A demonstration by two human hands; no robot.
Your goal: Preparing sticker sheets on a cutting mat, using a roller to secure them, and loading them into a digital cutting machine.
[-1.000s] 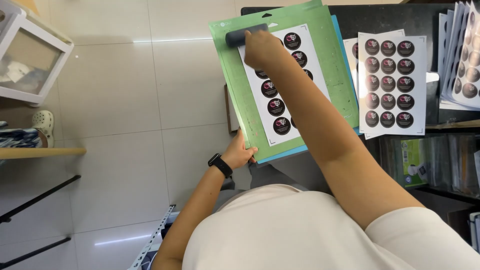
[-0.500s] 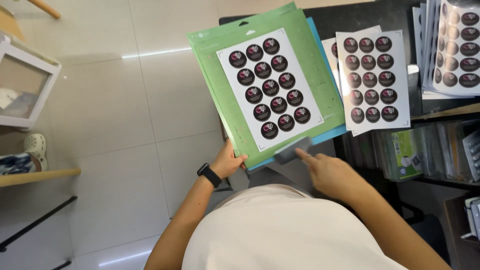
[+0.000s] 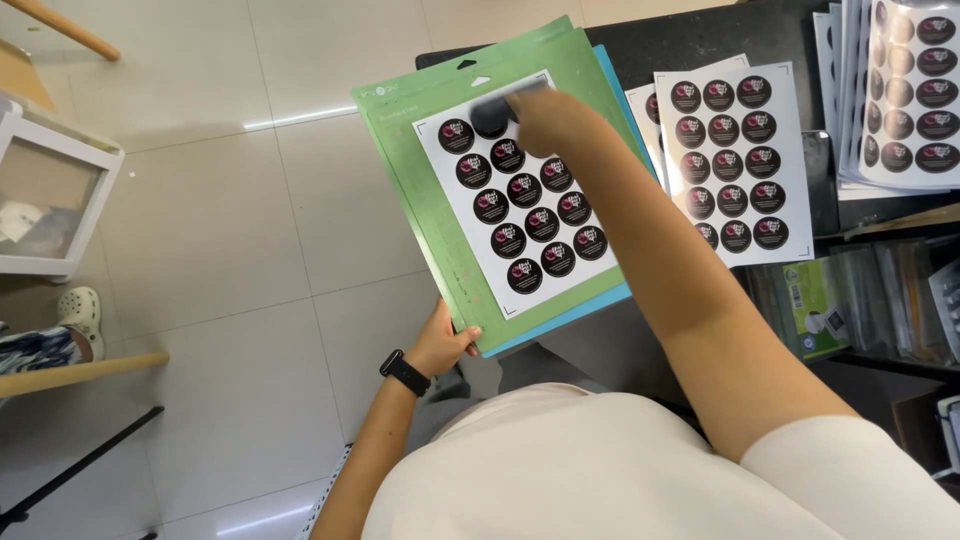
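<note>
The right hand (image 3: 545, 118) grips a dark roller (image 3: 492, 112) at the far end of the sticker sheet (image 3: 520, 195), whose long axis runs back toward the person. The left hand (image 3: 445, 345) pinches the green cutting mat (image 3: 425, 200) at its near edge.

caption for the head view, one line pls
Left hand grips green mat; right hand presses dark tool on sticker sheet.

Two hands were up, one green mat (image 3: 430, 190), one blue mat (image 3: 560, 318), two loose sticker sheets (image 3: 735, 160) beside.
</note>
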